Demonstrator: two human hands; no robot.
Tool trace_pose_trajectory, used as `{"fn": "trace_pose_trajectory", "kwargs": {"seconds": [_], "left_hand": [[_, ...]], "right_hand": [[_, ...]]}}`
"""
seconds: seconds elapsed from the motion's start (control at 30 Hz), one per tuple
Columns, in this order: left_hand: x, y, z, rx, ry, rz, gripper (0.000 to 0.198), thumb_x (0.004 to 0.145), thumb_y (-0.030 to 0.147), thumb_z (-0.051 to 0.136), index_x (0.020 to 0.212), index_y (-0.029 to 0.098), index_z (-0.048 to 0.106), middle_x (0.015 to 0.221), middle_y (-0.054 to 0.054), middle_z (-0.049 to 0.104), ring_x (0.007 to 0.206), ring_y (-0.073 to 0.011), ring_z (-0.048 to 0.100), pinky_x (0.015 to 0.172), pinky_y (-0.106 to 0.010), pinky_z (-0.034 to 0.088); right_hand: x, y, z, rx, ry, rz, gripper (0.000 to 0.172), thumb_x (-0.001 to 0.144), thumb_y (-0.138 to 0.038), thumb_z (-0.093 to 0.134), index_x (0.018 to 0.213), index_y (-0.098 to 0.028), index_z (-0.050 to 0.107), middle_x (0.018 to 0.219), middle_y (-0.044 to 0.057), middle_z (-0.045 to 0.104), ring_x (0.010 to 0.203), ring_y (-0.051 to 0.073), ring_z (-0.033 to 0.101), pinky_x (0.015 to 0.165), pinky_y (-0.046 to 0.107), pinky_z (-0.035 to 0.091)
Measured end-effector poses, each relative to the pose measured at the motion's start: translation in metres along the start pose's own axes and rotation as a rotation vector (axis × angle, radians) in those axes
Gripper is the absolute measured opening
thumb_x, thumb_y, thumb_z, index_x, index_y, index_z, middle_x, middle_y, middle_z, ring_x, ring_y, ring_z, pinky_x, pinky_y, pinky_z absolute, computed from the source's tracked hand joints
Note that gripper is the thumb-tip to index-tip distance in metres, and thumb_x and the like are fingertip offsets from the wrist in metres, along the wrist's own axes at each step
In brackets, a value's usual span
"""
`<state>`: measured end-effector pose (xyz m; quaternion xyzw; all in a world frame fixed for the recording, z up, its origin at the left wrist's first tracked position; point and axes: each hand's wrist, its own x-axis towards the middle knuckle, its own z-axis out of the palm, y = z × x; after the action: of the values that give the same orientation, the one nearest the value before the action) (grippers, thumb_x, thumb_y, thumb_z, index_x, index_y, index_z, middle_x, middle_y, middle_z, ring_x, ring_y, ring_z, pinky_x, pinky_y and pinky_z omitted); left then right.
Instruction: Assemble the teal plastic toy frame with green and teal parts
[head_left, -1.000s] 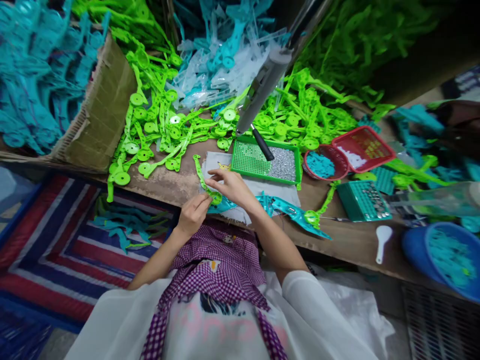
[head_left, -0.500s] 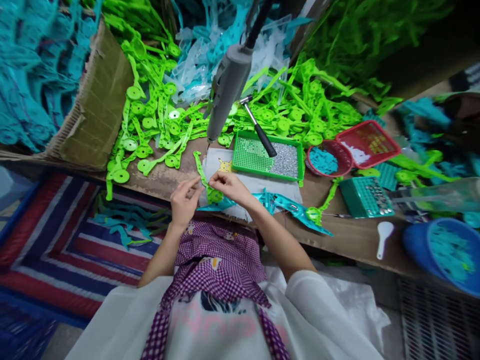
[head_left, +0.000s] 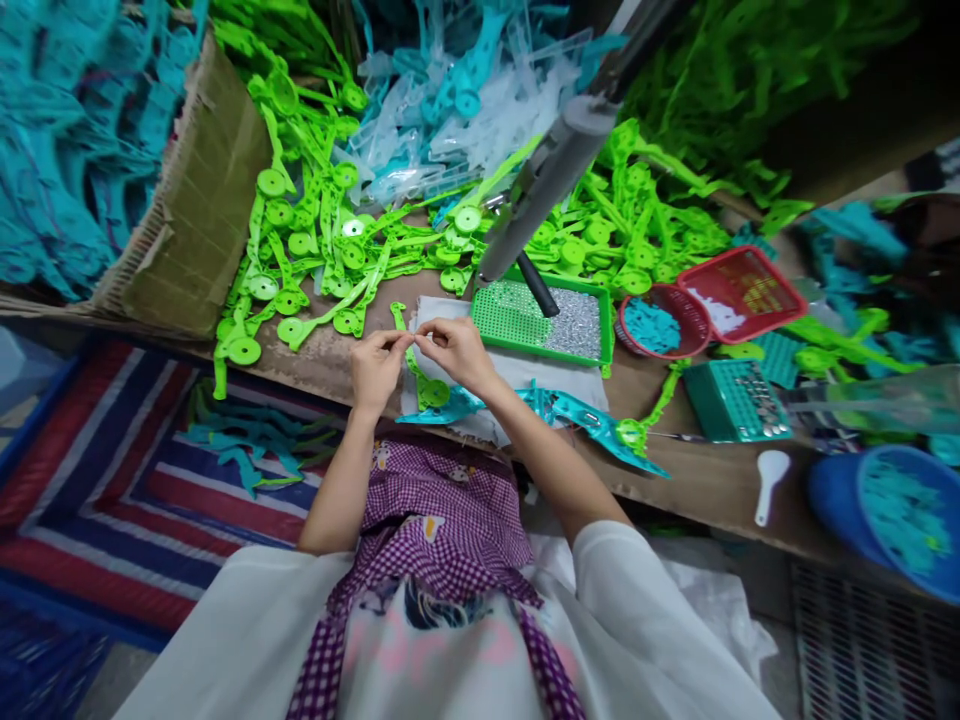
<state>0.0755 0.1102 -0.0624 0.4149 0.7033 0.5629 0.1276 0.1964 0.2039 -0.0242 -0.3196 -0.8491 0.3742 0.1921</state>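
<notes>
My left hand (head_left: pixel 375 370) and my right hand (head_left: pixel 457 350) meet fingertip to fingertip above the near edge of the bench. Both are closed in a pinch; whatever lies between the fingertips is too small to make out. Just behind and below them is a bright green plastic arm with a round end (head_left: pixel 433 393), partly hidden by my hands. It lies over the left end of a long turquoise plastic part (head_left: pixel 566 408), whose right end bears another green arm (head_left: pixel 634 434). A white cloth (head_left: pixel 487 427) lies beneath.
A grey hanging power screwdriver (head_left: pixel 544 190) slants over a green tray (head_left: pixel 495 345) of small metal pieces and a hammer (head_left: pixel 536 285). Green parts (head_left: pixel 330 230) pile behind. Right are red baskets (head_left: pixel 660 347), a teal box (head_left: pixel 724 405), a white spoon (head_left: pixel 769 485) and a blue bucket (head_left: pixel 840 490).
My hands have come together, fingertips meeting slightly higher up. The hanging screwdriver has swung to the right, its tip now above the tray's left corner. The turquoise part stays in place.
</notes>
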Motion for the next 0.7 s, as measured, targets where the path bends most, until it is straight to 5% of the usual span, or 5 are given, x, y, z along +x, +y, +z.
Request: {"fn": "trace_pose_trajectory", "kwargs": {"seconds": [0.17, 0.33, 0.5, 0.7], "left_hand": [[-0.004, -0.015, 0.001, 0.016, -0.004, -0.027, 0.015, 0.088, 0.030, 0.067, 0.086, 0.016, 0.074, 0.083, -0.005, 0.075, 0.078, -0.0165, 0.070, 0.077, -0.028, 0.053], [-0.005, -0.034, -0.006, 0.171, -0.131, 0.229, 0.019, 0.088, 0.032, 0.068, 0.101, 0.018, 0.071, 0.104, -0.008, 0.072, 0.092, -0.0196, 0.068, 0.087, -0.035, 0.052], [-0.013, -0.044, -0.006, 0.353, -0.435, 0.452, 0.018, 0.094, 0.030, 0.060, 0.102, 0.021, 0.073, 0.114, -0.009, 0.071, 0.107, -0.0251, 0.065, 0.095, -0.044, 0.048], [-0.011, -0.046, -0.004, 0.296, -0.476, 0.453, 0.020, 0.095, 0.030, 0.057, 0.100, 0.019, 0.072, 0.111, -0.009, 0.071, 0.108, -0.0233, 0.062, 0.097, -0.044, 0.050]], "right_hand": [[0.008, 0.014, 0.010, 0.005, -0.056, 0.027, 0.020, 0.085, -0.032, 0.060, 0.085, -0.016, 0.072, 0.060, -0.004, 0.055, 0.064, 0.011, 0.050, 0.081, 0.029, 0.032], [0.038, 0.032, 0.018, 0.117, -0.088, 0.174, 0.020, 0.079, -0.028, 0.057, 0.083, -0.013, 0.069, 0.064, -0.003, 0.057, 0.062, 0.011, 0.047, 0.065, 0.024, 0.034], [0.056, 0.033, 0.028, -0.109, -0.222, 0.261, 0.019, 0.077, -0.025, 0.056, 0.082, -0.015, 0.072, 0.074, 0.000, 0.066, 0.070, 0.012, 0.055, 0.065, 0.023, 0.035], [0.072, 0.031, 0.025, -0.258, -0.360, 0.311, 0.021, 0.075, -0.028, 0.059, 0.083, -0.014, 0.073, 0.076, 0.001, 0.069, 0.069, 0.012, 0.055, 0.062, 0.022, 0.035]]}}
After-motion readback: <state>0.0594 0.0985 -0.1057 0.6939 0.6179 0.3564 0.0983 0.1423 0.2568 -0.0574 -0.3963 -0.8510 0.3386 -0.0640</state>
